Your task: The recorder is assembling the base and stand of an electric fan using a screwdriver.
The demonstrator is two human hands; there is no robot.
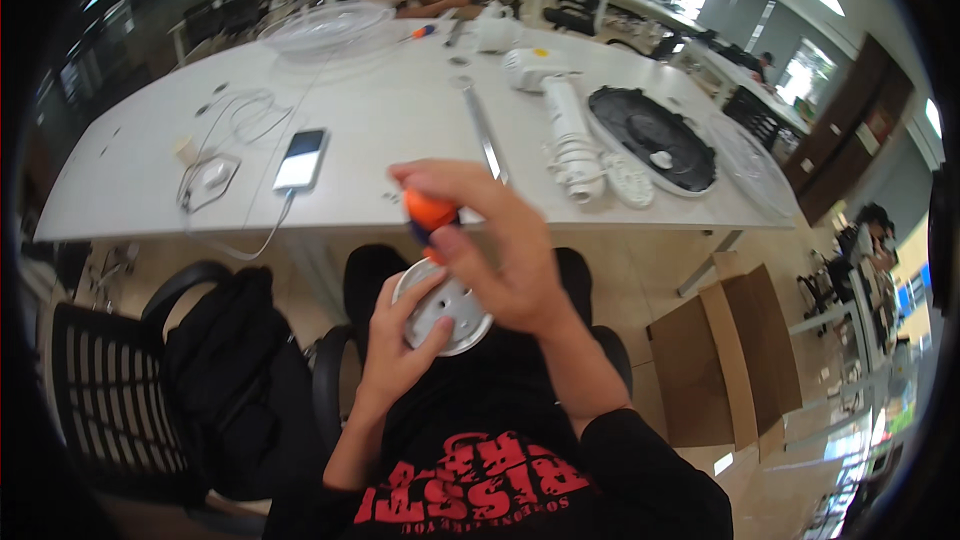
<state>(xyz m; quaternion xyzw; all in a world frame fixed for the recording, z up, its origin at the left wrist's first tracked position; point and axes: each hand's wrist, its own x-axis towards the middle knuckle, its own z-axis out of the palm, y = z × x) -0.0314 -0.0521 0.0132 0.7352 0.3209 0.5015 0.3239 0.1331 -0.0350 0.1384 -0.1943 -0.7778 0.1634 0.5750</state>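
Observation:
My left hand (392, 332) grips a round white plastic disc (446, 312) with small holes in it, held above my lap. A short screwdriver (430, 210) with an orange and dark blue handle is in my right hand (510, 260), fingers closed around it just over the disc's upper edge. Its tip is hidden by my fingers, so I cannot tell whether it sits in a screw.
On the white table (380, 120) lie a phone (301, 160) on a cable, a metal bar (484, 130), a ribbed white tube (570, 145), a black oval base (655, 130) and clear round covers (330, 25). A cardboard box (695, 370) stands right; a chair (110, 390) left.

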